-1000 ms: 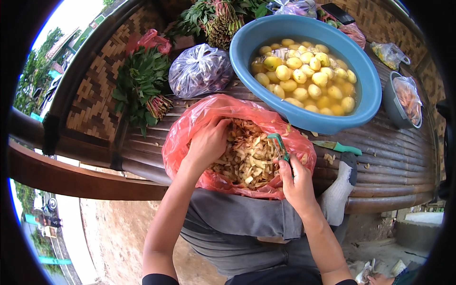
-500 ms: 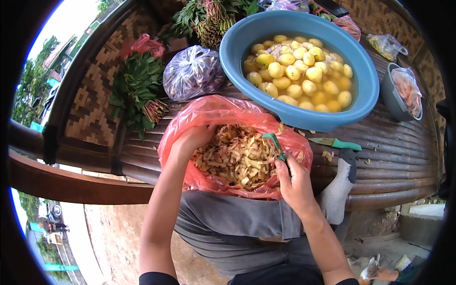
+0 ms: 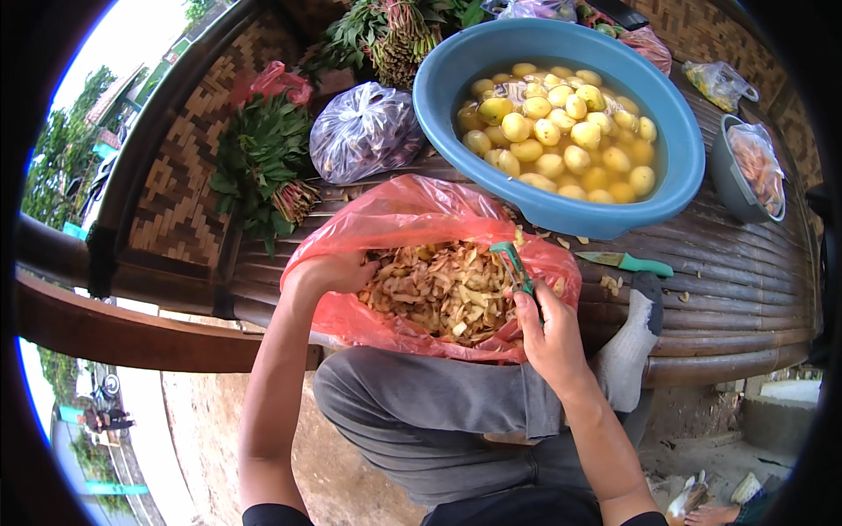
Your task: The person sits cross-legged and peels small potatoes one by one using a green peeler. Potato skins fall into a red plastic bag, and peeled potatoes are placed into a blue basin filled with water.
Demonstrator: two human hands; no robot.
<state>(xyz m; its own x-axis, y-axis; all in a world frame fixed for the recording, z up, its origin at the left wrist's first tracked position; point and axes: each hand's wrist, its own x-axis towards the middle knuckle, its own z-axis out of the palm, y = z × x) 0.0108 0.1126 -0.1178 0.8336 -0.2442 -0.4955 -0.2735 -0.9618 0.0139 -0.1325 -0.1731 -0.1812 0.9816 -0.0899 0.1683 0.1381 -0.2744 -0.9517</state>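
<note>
A red translucent plastic bag [image 3: 412, 206] lies wide-mouthed by my lap, filled with potato peelings [image 3: 430, 285]. My left hand [image 3: 344, 272] reaches into the bag's left side at the edge of the peelings; its fingertips are hidden, so I cannot tell what they hold. At the bag's right side, my right hand [image 3: 551, 333] is closed around a green vegetable peeler [image 3: 514, 266], its head pointing up over the peelings. Beyond the bag stands a large blue basin [image 3: 430, 114] with peeled potatoes [image 3: 576, 159] in cloudy water.
A green-handled knife [image 3: 627, 262] lies on the bamboo platform [image 3: 719, 302] right of the bag. Leafy greens [image 3: 254, 162] and a tied clear bag [image 3: 364, 131] sit at the left. A grey bowl [image 3: 732, 171] stands far right. A person's hand [image 3: 710, 515] shows at bottom right.
My left hand has moved left inside the bag, and the bag's left rim has shifted outward with it. My right hand still holds the peeler in nearly the same place.
</note>
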